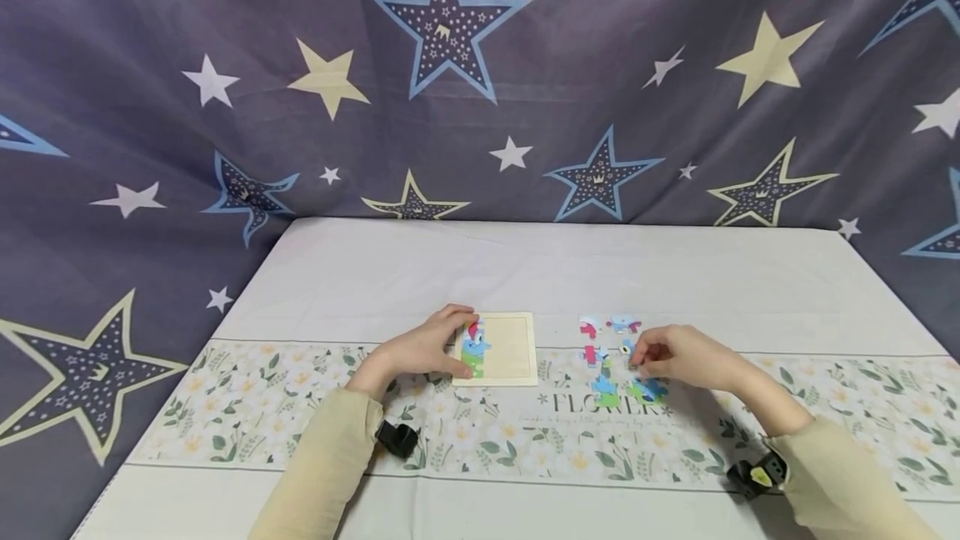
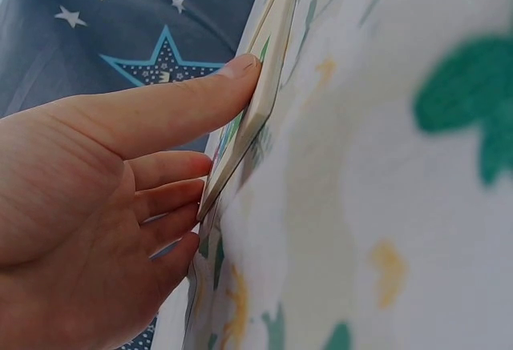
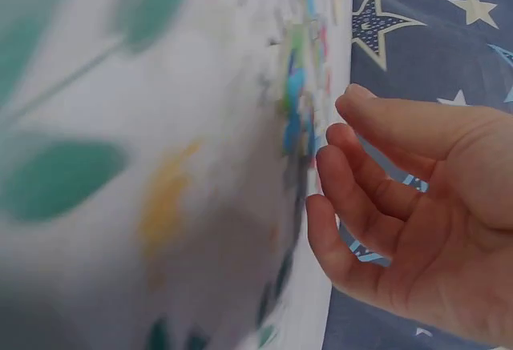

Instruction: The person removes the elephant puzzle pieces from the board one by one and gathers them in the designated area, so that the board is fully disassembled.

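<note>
On the counter (image 1: 570, 277), the left hand (image 1: 431, 346) spanned the left side of the wooden jigsaw tray (image 1: 533, 348), thumb on its near-left corner, fingers spread toward the far one, gripping no piece, probably to stop it sliding. A strip of fitted pieces (image 1: 474, 350) lined the tray's left rim, which likely squared it. Loose jigsaw pieces (image 1: 604, 391) lay right of the tray, apparently spread for easy picking. Beside them the right hand (image 1: 688, 357) had its fingers loosely curled, tips slightly apart, no piece visible between.
</note>
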A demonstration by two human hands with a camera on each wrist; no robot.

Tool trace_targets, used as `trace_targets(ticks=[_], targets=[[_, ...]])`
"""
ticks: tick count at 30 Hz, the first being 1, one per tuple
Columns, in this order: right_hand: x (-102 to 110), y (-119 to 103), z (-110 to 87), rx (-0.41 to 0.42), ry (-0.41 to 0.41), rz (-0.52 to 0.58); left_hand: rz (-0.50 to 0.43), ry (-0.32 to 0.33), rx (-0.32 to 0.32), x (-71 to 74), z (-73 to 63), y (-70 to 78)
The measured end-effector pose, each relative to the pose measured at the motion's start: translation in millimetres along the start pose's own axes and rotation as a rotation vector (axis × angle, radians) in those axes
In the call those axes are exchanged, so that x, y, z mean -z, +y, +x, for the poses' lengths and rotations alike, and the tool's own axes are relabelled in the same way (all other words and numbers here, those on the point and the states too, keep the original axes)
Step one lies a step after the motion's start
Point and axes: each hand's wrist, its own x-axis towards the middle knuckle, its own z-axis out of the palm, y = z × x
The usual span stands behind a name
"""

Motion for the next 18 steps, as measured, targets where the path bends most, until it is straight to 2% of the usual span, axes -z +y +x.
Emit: trace_targets(ticks=[7,13,18], targets=[[0,-15,19.6,0.008,0.014,-0.039,-0.019,0.004,-0.014,-0.5,1.4,-3.2],[-6,-26,41.0,0.021,-0.002,-0.009,-0.029,0.0,-0.02,0.5,0.3,-2.9],[-10,-32,57.6,0.021,0.037,-0.017,-0.052,-0.014,-0.003,1.5,-1.6,-2.6]])
